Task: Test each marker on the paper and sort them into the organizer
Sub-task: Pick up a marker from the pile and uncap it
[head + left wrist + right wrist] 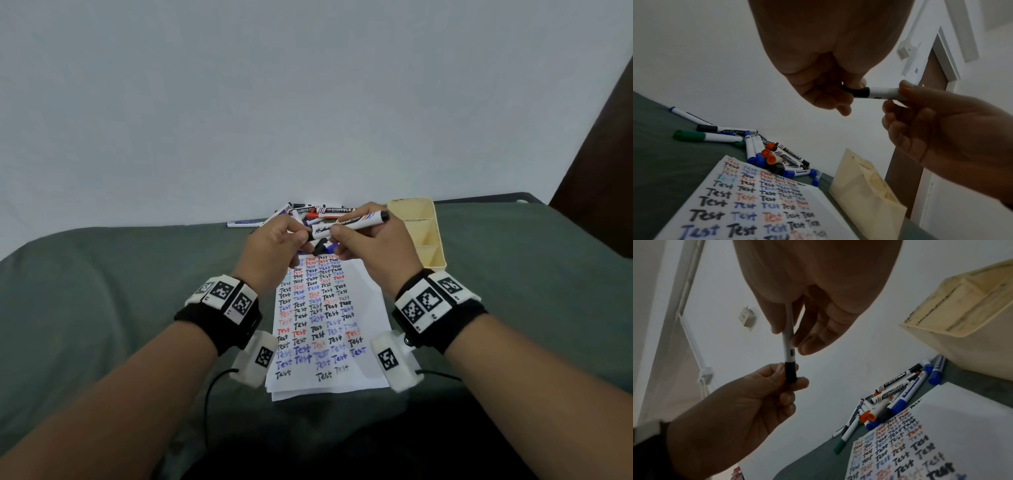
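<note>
A black-capped marker (349, 224) with a white barrel is held in the air above the top of the test paper (329, 325). My left hand (306, 237) pinches its black cap (860, 92) between thumb and fingers. My right hand (337, 237) grips the white barrel (788, 340). The cap sits flush against the barrel. The paper is covered with rows of "Test" in black, blue and red. A cream organizer (440, 240) with three compartments stands to the right of my hands; the compartments in view hold no markers.
A pile of several capped markers (318, 212), black, blue, orange and green, lies beyond the paper against the white wall. One blue marker (245, 224) lies apart on the left. Everything rests on a grey-green cloth (120, 291). A brown door (603, 164) stands at the right.
</note>
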`<action>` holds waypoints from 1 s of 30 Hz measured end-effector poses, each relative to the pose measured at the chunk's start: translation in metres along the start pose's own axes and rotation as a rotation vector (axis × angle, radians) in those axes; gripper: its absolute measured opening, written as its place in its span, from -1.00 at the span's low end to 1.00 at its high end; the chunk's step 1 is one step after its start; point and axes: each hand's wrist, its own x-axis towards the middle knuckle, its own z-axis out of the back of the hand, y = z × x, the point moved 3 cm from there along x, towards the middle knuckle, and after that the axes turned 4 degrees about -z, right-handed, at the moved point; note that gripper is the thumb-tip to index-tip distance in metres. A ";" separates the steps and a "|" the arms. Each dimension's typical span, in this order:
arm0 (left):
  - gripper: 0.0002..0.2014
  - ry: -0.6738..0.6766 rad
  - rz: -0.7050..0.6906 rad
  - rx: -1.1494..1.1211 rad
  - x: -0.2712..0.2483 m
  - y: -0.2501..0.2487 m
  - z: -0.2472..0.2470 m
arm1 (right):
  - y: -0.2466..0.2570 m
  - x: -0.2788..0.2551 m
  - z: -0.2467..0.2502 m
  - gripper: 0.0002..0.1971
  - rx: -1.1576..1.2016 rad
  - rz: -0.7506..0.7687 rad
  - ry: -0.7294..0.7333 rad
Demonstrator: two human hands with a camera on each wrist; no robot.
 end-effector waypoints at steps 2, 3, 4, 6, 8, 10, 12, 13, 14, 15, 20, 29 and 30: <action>-0.89 0.049 0.028 0.024 0.004 0.010 -0.005 | -0.002 0.006 0.006 -0.89 -0.071 -0.020 -0.013; -0.93 0.084 0.043 0.051 0.007 0.017 -0.007 | -0.004 0.011 0.011 -0.89 -0.087 -0.035 -0.034; -0.86 0.125 0.063 0.112 0.009 0.025 -0.009 | -0.006 0.016 0.017 -0.86 -0.112 -0.044 -0.076; -0.48 0.245 0.102 0.326 0.012 0.045 -0.013 | -0.007 0.030 0.033 -0.73 -0.197 -0.038 -0.203; -0.20 0.399 0.120 0.569 0.010 0.065 -0.019 | -0.002 0.047 0.052 -0.58 -0.309 0.006 -0.337; -0.09 0.545 0.160 0.768 0.004 0.086 -0.026 | 0.006 0.062 0.069 -0.46 -0.464 0.074 -0.421; -0.03 0.641 0.257 0.886 -0.003 0.103 -0.028 | 0.011 0.076 0.081 -0.44 -0.611 0.123 -0.426; -0.01 0.659 0.305 0.903 -0.005 0.109 -0.029 | 0.012 0.081 0.086 -0.45 -0.673 0.130 -0.423; 0.01 0.663 0.340 0.905 -0.008 0.113 -0.030 | 0.012 0.086 0.090 -0.47 -0.724 0.128 -0.421; 0.02 0.664 0.359 0.912 -0.010 0.116 -0.031 | 0.011 0.089 0.094 -0.49 -0.771 0.121 -0.420; 0.08 0.691 0.333 1.040 -0.011 0.127 -0.035 | -0.005 0.094 0.098 -0.49 -0.979 0.012 -0.354; 0.23 0.700 0.343 1.016 -0.010 0.143 -0.033 | -0.044 0.090 0.096 -0.40 -1.134 -0.166 -0.285; 0.23 0.699 0.344 1.016 -0.010 0.143 -0.033 | -0.047 0.087 0.096 -0.36 -1.164 -0.162 -0.306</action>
